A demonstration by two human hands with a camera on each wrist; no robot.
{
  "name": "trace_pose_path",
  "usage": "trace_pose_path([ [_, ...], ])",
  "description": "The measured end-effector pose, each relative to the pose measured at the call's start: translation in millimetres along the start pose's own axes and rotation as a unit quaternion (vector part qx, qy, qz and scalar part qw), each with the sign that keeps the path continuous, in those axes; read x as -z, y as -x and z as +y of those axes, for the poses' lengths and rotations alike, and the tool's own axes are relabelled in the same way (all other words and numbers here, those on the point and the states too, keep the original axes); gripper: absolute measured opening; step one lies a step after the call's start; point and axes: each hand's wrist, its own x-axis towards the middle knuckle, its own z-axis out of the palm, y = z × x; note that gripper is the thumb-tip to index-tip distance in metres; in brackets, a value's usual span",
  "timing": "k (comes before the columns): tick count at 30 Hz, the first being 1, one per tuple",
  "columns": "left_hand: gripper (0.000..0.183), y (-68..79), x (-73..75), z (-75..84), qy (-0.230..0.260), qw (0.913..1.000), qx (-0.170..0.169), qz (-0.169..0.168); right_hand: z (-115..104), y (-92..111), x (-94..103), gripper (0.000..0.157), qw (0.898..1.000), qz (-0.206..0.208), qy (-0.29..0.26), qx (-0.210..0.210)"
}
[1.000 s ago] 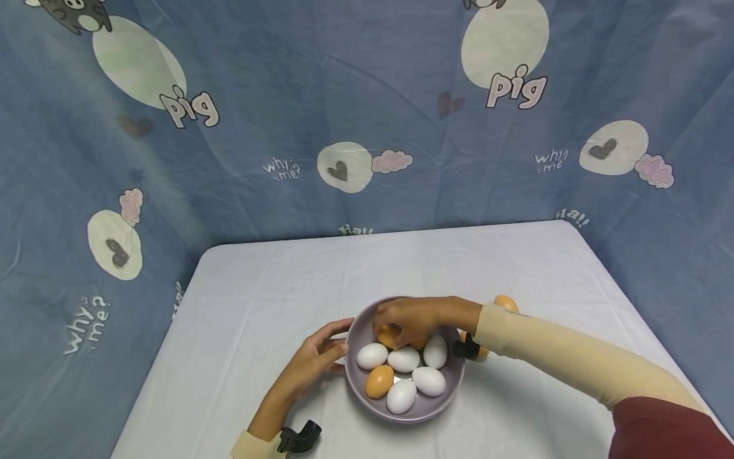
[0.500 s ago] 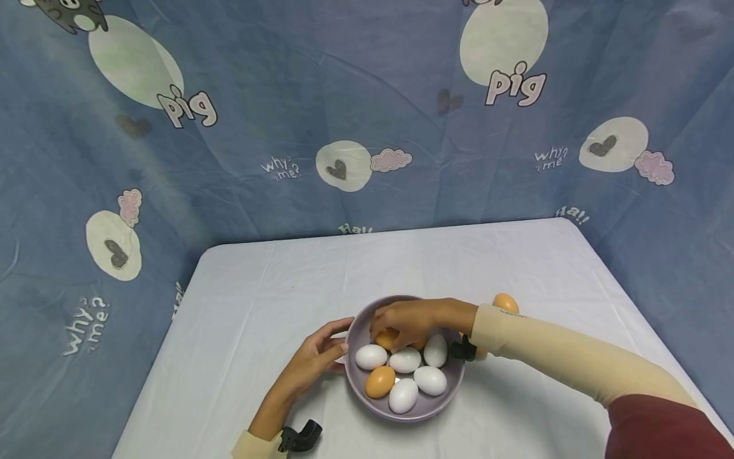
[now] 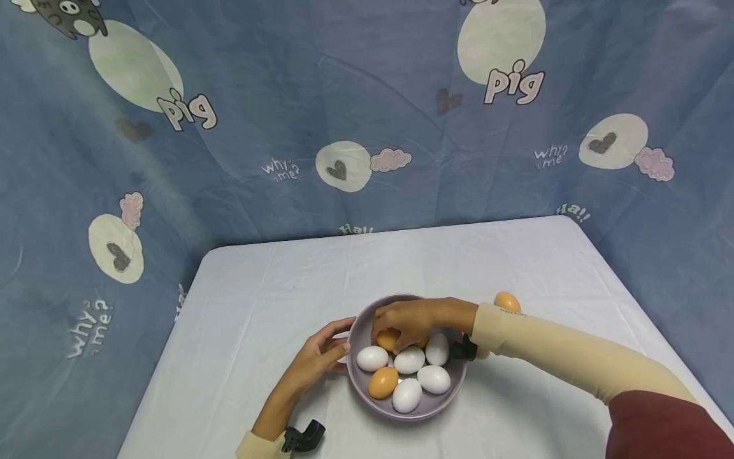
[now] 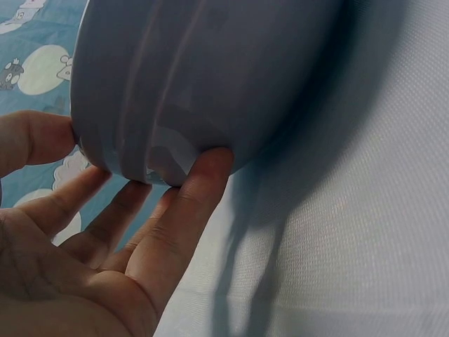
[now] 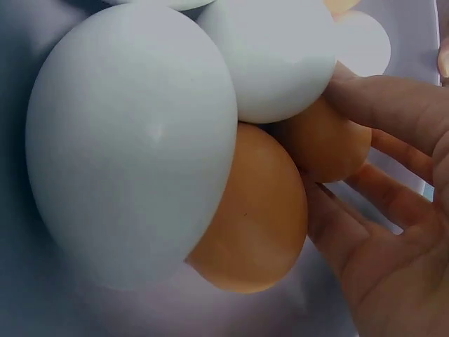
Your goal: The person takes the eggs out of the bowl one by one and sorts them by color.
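A mauve bowl (image 3: 441,401) on the white-covered table holds several white eggs (image 3: 410,360) and a few brown ones. My right hand (image 3: 411,319) reaches into its far side. Thumb and fingers there pinch a brown egg (image 5: 331,144); in the head view the hand partly covers it. Beside that hand lie a second brown egg (image 5: 249,214) and a large-looking white egg (image 5: 130,147). Another brown egg (image 3: 383,382) rests at the bowl's near left. From the left, my left hand (image 3: 312,362) touches the bowl's outer wall with extended fingers, thumb at the rim.
Past the right sleeve, a brown egg (image 3: 507,301) lies on the table (image 3: 287,287). Part of another brown egg (image 3: 483,352) shows beneath the right wrist. A blue printed curtain (image 3: 229,159) hangs behind the table.
The bowl and the eggs in it show only a slight shift to the right in the head view. Both hands keep nearly the same places, the right one still at the brown egg.
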Motion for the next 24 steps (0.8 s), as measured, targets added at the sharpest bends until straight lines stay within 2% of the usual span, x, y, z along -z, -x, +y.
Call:
trace_pose_path([
  [7, 0.054, 0.6, -1.0, 0.3, 0.004, 1.0000, -0.001, 0.003, 0, 7, 10.3, 0.041, 1.000, 0.013, -0.007, -0.014],
  [12, 0.054, -0.1, -1.5, -0.6, 0.010, 0.9999, -0.001, 0.002, 1, 20, 23.6, 0.044, 0.999, 0.032, -0.026, -0.011],
  [18, 0.053, -0.9, -2.1, -1.1, 0.011, 0.9999, -0.006, 0.004, 5, 46, 43.7, 0.043, 0.997, 0.077, -0.033, -0.002],
  [24, 0.052, -0.5, -2.3, -0.2, 0.010, 0.9999, -0.009, 0.004, 11, 79, 57.3, 0.044, 0.990, 0.124, -0.066, -0.020],
])
